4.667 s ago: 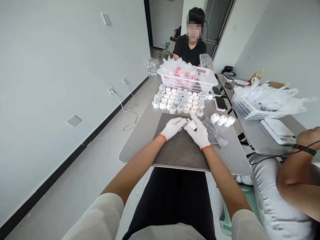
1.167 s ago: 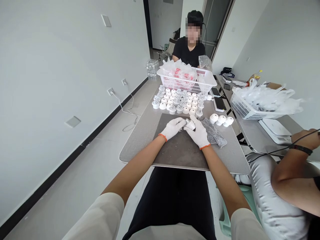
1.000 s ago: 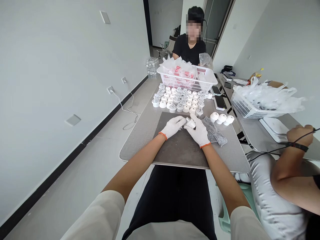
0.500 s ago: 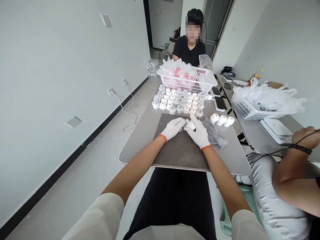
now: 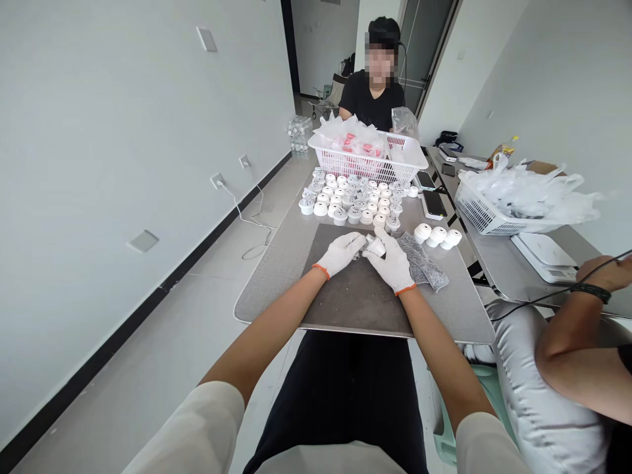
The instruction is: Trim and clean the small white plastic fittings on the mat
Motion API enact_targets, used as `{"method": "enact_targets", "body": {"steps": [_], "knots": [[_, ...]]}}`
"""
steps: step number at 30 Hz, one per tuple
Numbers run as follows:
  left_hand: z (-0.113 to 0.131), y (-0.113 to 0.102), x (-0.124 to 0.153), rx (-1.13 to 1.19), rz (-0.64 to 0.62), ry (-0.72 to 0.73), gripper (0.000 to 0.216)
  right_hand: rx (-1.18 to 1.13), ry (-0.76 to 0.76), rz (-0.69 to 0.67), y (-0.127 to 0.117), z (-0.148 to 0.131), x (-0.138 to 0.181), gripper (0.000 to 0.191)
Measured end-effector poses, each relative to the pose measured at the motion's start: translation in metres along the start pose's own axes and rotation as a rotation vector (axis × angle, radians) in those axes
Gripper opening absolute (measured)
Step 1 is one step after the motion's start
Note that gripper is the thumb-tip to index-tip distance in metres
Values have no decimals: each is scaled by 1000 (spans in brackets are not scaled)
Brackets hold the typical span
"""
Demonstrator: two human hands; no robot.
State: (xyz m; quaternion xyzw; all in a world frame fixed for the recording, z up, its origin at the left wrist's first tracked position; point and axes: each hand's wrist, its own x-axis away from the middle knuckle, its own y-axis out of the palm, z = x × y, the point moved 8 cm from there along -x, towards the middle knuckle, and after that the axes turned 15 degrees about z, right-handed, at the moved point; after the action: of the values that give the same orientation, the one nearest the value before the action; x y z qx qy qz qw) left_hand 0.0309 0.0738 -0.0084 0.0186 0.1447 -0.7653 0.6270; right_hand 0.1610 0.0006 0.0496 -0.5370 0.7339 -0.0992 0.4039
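Reaching left hand [image 5: 342,252]: one, in a white knit glove with an orange cuff. The fingers stretch rightward, nearly closed, with their tips at the left side of the part. Whether they pinch it is too small to tell.
White round plastic caps [image 5: 353,203]: one packed cluster in several rows beyond the mat, well over twenty, too crowded to count exactly.
White plastic mesh basket [image 5: 363,168]: one, behind the cluster, filled with clear bags.
Small white round plastic part [image 5: 376,246]: one, just above the far end of the dark grey mat [image 5: 355,299], between the two sets of fingertips.
Right hand [image 5: 394,263]: one, in the same kind of glove. The fingers are curled tight round the part from the right.
Grey knit cloth [image 5: 423,263]: one heap, just beside the right hand.
Dark phones [image 5: 433,203]: two, lying flat by the basket.
Loose white caps [image 5: 437,236]: three in a row, touching each other.
Second white basket [image 5: 481,214]: one, holding clear bags.
White scale [image 5: 543,249]: one.
Co-worker's arm [image 5: 567,349]: one, with a black wristband.
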Motion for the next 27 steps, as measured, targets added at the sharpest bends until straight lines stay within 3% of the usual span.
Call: {"method": "enact_targets", "body": {"steps": [21, 27], "knots": [[-2, 1, -1, 73, 14, -31, 40, -84, -1, 5, 8, 10, 1, 37], [-4, 0, -2, 48, 28, -14, 42, -190, -33, -64, 9, 11, -2, 64]]}}
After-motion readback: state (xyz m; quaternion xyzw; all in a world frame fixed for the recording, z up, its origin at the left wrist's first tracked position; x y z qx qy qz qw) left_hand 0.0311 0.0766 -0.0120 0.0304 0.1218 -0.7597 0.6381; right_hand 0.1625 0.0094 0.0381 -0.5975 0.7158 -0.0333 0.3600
